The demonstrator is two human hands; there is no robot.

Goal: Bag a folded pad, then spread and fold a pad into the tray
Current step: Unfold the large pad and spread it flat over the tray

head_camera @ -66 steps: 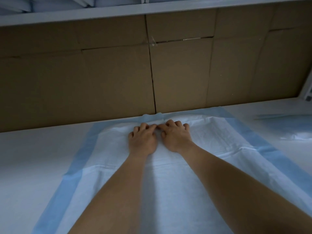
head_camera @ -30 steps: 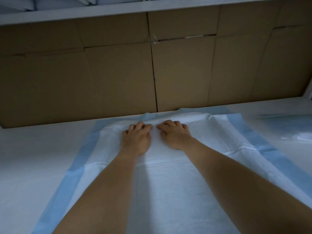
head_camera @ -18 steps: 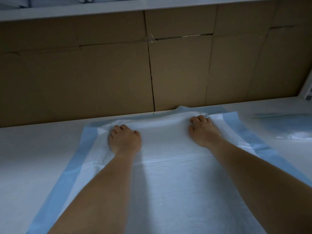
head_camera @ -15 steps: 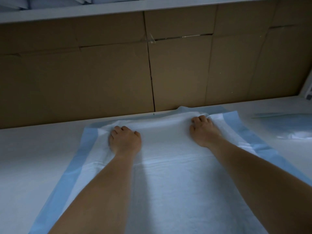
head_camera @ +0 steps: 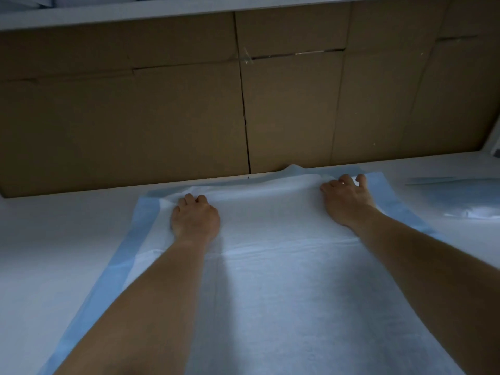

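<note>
A white pad with a blue border (head_camera: 270, 280) lies spread flat on the white table (head_camera: 54, 239), its far edge against the cardboard wall. My left hand (head_camera: 196, 219) rests near the pad's far left corner, fingers curled onto the rumpled far edge. My right hand (head_camera: 346, 197) is near the far right corner, its fingers curled on the far edge too. Both forearms stretch across the pad. No tray is in view.
A wall of brown cardboard boxes (head_camera: 243, 104) stands right behind the pad. A white shelf edge (head_camera: 189, 12) runs above it. A bluish clear plastic bag (head_camera: 460, 198) lies on the table at the right.
My hands have slid apart along the pad's far edge, from touching at the middle out to the two far corners. The pad's far part lies flatter.
</note>
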